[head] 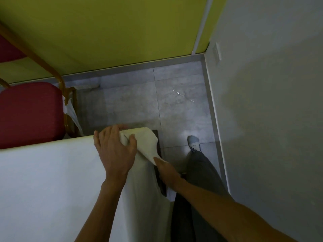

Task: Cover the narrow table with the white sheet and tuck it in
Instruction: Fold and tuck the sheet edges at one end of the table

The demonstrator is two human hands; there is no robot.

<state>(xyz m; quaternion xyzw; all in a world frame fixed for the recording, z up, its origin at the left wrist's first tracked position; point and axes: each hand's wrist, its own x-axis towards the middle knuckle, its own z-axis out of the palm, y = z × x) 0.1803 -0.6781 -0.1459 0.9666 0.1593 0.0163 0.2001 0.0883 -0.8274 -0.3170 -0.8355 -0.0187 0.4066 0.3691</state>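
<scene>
— Where does the white sheet lie?
— Spread smooth over the top of the counter, with one side hanging down at the end beside the person's grey trouser leg. Only a dark strip of the counter's edge shows past the cloth at the far corner.
— And the left grip?
— It sits on that far corner, fingers reaching over the far edge, and it clasps a bunched fold of the sheet between thumb and fingers.
— The right grip?
— Lower, against the end of the counter, pinching the pointed tip of the same fold. The cloth runs taut between the two. Its fingertips are hidden.
— What is around?
— A red chair touches the counter's far side. There is a grey tiled floor, a yellow-green wall, and one grey shoe.
</scene>
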